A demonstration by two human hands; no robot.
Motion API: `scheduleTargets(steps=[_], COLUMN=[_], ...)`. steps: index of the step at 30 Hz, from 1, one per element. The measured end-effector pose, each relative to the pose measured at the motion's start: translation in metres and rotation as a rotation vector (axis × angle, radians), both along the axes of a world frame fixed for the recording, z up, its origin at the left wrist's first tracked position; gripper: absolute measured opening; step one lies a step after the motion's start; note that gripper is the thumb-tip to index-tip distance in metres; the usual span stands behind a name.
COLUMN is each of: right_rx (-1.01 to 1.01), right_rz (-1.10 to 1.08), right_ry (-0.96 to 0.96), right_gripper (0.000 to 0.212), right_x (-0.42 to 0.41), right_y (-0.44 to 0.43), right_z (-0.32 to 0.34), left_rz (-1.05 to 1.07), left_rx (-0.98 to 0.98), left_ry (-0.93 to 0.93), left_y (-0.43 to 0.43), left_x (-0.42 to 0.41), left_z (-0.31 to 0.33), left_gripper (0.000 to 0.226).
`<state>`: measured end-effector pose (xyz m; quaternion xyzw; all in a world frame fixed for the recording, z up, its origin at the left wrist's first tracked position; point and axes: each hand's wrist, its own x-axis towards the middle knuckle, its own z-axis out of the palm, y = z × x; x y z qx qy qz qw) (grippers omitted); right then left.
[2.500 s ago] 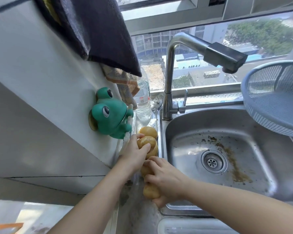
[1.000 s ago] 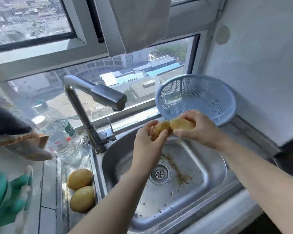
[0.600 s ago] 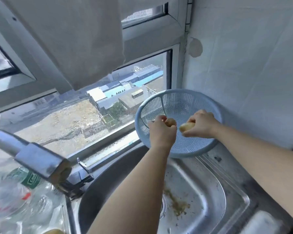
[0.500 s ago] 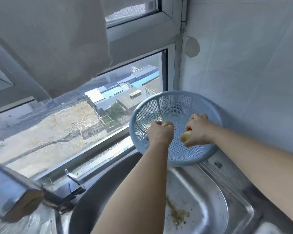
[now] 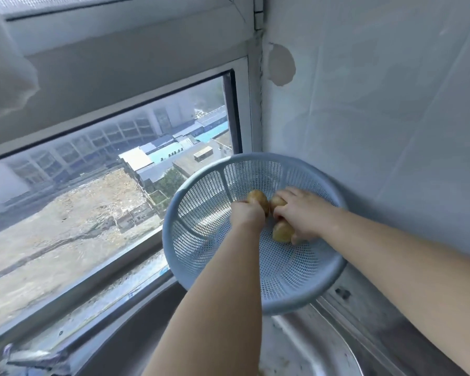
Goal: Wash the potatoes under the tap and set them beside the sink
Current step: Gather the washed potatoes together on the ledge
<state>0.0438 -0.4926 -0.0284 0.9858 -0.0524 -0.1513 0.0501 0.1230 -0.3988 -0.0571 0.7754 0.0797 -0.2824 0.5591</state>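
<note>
1. Large aluminium-framed glass window (image 5: 92, 213): left of the left hand and beyond it. It takes more of the view than half a second ago. The tap head that then stood at lower left is now out of view.
2. Pale tiled wall (image 5: 391, 131): right of the right hand and beyond it.
3. Stainless-steel sink (image 5: 323, 348): beneath both forearms. Only its right corner shows, less than before.
4. Round pale-blue plastic mesh colander (image 5: 209, 240): around both hands and tilted, with the bowl facing the person. Its far rim is at the wall and its near rim over the sink's edge, placed as before.
5. Left hand (image 5: 248, 214): now deeper in the colander's bowl. Its fingers are curled round a small yellow-brown potato (image 5: 257, 198), which shows past the knuckles.
6. Right hand (image 5: 301, 213): just beside the left hand, the earlier gap all but closed. It grips a second yellow-brown potato (image 5: 281, 232), with yellow showing above and below the fingers. Whether that is one tuber or two cannot be told, nor whether either potato rests on the mesh.
</note>
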Motion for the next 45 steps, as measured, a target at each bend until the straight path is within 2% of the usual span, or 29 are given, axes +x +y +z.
scheduleTargets(steps=[4,6,12,17,21,26,30,33,37,41,45], right_rx=[-0.012,-0.027,-0.006,0.045,0.05,0.145,0.235,0.253,0.405,0.498,0.623], right_rz=[-0.054,-0.073,-0.098,-0.111,-0.102,-0.086,-0.059,-0.005,0.021,0.112,0.224], right_ry=[0.043,0.051,0.08,0.089,0.057,-0.15,-0.229,-0.255,-0.288,-0.169,-0.023], right_gripper=[0.066,0.066,0.07,0.063,0.053,0.045,0.034,0.028,0.025,0.022,0.023], right_x=[0.0,-0.002,-0.008,-0.017,-0.025,-0.037,-0.059,-0.079,-0.109,-0.132,-0.146], right_y=[0.001,0.005,0.012,0.017,0.025,0.051,0.09,0.127,0.181,0.24,0.308], right_z=[0.004,0.005,0.007,0.016,0.027,0.047,0.069,0.083,0.089,0.066,0.038], left_rz=[-0.222,-0.289,-0.472,-0.525,-0.482,-0.342,-0.245,-0.227,-0.225,-0.297,-0.239], left_rx=[0.122,0.108,0.188,0.213,0.19,0.188,0.119,0.088,0.197,0.392,0.567], left_ry=[-0.21,-0.255,-0.281,-0.264,-0.327,-0.613,-0.685,-0.678,-0.664,-0.547,-0.469], left_y=[0.004,0.009,0.024,0.038,0.044,0.069,0.115,0.161,0.238,0.321,0.387], left_x=[-0.006,-0.01,-0.018,-0.026,-0.032,-0.064,-0.106,-0.143,-0.188,-0.219,-0.238], left_z=[0.009,0.015,0.03,0.034,0.041,0.07,0.093,0.098,0.089,0.066,0.05], left_gripper=[0.045,0.048,0.054,0.056,0.048,0.034,0.028,0.027,0.028,0.028,0.033])
